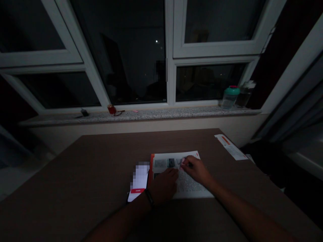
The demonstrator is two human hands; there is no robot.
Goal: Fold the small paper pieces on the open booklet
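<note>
Dark window panes in white frames fill the far side of the room, and under them runs a speckled stone sill (141,114) with a small red object (111,109) on its left part and, on its right part, a clear bottle with a green lid (230,98) beside a second clear bottle (245,94). Nearer to the person stands a brown table (83,161), and a printed booklet (194,186) with an orange-red left edge lies on it near the middle of the near side. Its long axis goes from near to far, only a little tilted. A white card with a red label (137,181), partly blurred, lies just beside its left edge, and a paper strip (230,147) lies well apart at the far right of the table. Both hands are over the booklet. The left hand (164,186), with a black wristband (149,197) on the wrist, rests on the page with the fingers lying flat and holding nothing that I can see. The right hand (198,170) is just beside it on the far right, and its fingers are pinched together on a small pink piece (182,163), which touches the page or is very close to it.
</note>
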